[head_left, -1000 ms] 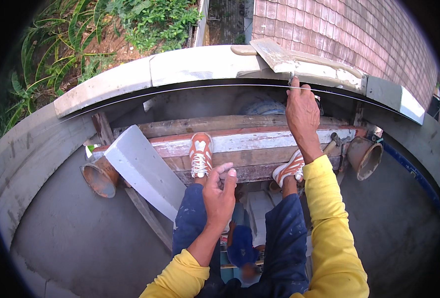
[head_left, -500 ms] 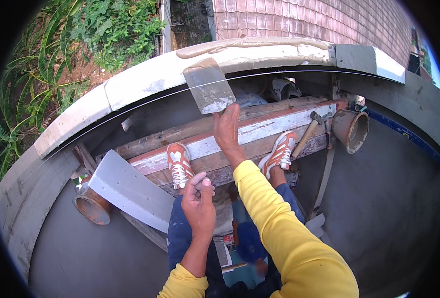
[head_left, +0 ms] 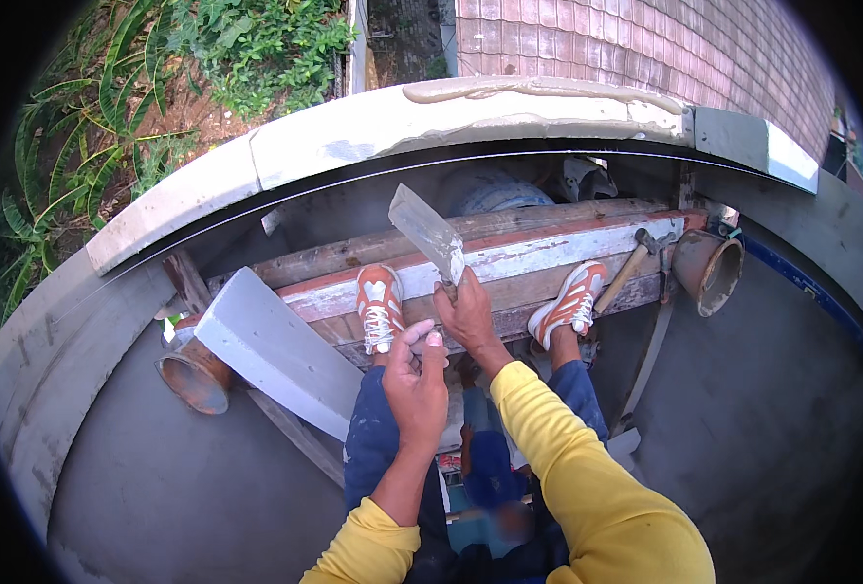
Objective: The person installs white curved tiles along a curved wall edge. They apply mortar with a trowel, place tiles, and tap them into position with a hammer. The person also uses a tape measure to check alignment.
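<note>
My right hand (head_left: 462,307) grips the handle of a trowel (head_left: 423,226), its grey, mortar-smeared blade tilted up to the upper left, below a taut white string (head_left: 470,157). My left hand (head_left: 416,384) is just below it, fingers loosely curled and slightly apart, with nothing visible in it. Beyond the string, wet grey mortar (head_left: 548,91) lies along the pale curved coping blocks (head_left: 334,138). A long pale grey block (head_left: 275,350) leans at the left of my legs. My feet rest on weathered planks (head_left: 490,253).
A rusty bucket (head_left: 193,380) is at the left, another (head_left: 709,273) at the right, near a hammer (head_left: 626,268) and a long blue bar (head_left: 801,282). A person in blue (head_left: 490,467) is below between my legs. Plants (head_left: 110,127) and a tiled roof (head_left: 626,39) are beyond the wall.
My right hand with the trowel has come down from the coping toward my left hand, and the blade is now tilted up. My left hand has stayed low. The view has shifted slightly.
</note>
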Demonstrator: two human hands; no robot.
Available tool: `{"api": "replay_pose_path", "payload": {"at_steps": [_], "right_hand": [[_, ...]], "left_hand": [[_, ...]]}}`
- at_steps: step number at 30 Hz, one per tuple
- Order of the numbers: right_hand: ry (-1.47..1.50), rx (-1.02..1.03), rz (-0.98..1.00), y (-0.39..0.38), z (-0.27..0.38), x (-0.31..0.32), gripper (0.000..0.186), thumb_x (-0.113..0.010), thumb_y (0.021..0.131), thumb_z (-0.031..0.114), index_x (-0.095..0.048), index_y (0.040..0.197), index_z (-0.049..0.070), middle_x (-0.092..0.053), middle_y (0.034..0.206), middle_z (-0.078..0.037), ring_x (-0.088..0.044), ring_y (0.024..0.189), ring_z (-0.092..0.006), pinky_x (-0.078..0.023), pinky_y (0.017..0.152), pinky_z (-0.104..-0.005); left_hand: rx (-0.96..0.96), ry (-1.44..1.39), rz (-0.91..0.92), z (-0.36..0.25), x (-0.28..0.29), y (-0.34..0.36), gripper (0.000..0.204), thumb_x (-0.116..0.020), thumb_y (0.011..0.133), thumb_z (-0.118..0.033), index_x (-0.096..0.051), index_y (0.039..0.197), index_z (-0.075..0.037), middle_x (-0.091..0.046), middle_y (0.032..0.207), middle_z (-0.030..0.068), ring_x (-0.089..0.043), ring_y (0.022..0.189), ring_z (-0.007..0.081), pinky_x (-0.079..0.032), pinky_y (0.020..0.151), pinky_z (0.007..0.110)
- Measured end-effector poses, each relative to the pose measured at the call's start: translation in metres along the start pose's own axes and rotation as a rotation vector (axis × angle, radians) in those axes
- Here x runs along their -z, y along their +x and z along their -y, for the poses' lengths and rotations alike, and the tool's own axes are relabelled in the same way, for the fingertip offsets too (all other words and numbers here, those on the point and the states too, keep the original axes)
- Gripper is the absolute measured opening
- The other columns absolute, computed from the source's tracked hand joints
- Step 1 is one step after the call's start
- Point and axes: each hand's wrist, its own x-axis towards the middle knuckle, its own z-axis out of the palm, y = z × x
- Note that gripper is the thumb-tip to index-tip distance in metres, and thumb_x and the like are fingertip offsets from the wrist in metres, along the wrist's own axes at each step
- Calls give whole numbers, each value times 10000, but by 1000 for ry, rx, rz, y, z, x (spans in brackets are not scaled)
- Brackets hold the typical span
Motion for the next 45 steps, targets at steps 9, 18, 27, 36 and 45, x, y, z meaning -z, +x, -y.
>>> {"api": "replay_pose_path", "payload": {"at_steps": [9, 18, 27, 36, 45], "right_hand": [[90, -395, 189, 63, 51, 19, 377, -619, 1038, 309, -629, 1169, -45, -716, 930, -302, -687, 945, -530, -520, 843, -569], [-528, -194, -450, 99, 42, 153, 424, -614, 1086, 311, -659, 1261, -73, -686, 1142, -254, -676, 1050, -462, -526, 887, -522], [-650, -121, -294, 115, 62, 142, 368, -630, 1077, 298, -673, 1247, -26, -678, 1089, -217, -692, 952, -455, -556, 781, -531], [-451, 103, -66, 109, 119, 74, 333, -685, 1039, 287, -667, 1219, 8, -647, 1038, -161, -688, 896, -406, -559, 741, -497], [-966, 285, -95, 164, 114, 91, 349, -686, 1006, 242, -671, 1294, 44, -649, 1052, -134, -670, 986, -311, -534, 813, -453]], "left_hand": [[24, -14, 16, -5, -4, 3, 266, -666, 1074, -154, -664, 1276, 19, -649, 974, 9, -597, 860, 86, -492, 778, 255], [41, -83, 2, -10, 4, 5, 254, -666, 1073, -157, -673, 1266, 9, -639, 946, 1, -590, 842, 84, -486, 777, 250], [27, -101, -10, -8, 10, 6, 236, -672, 1070, -154, -684, 1258, -12, -642, 921, -12, -591, 825, 79, -483, 765, 250], [26, -129, -33, -6, 20, 9, 244, -680, 1063, -155, -693, 1260, -13, -681, 957, 1, -602, 847, 62, -501, 762, 238], [7, -143, -33, -8, 33, 11, 254, -688, 1063, -175, -694, 1256, -10, -693, 965, 8, -618, 853, 67, -508, 763, 240]]}}
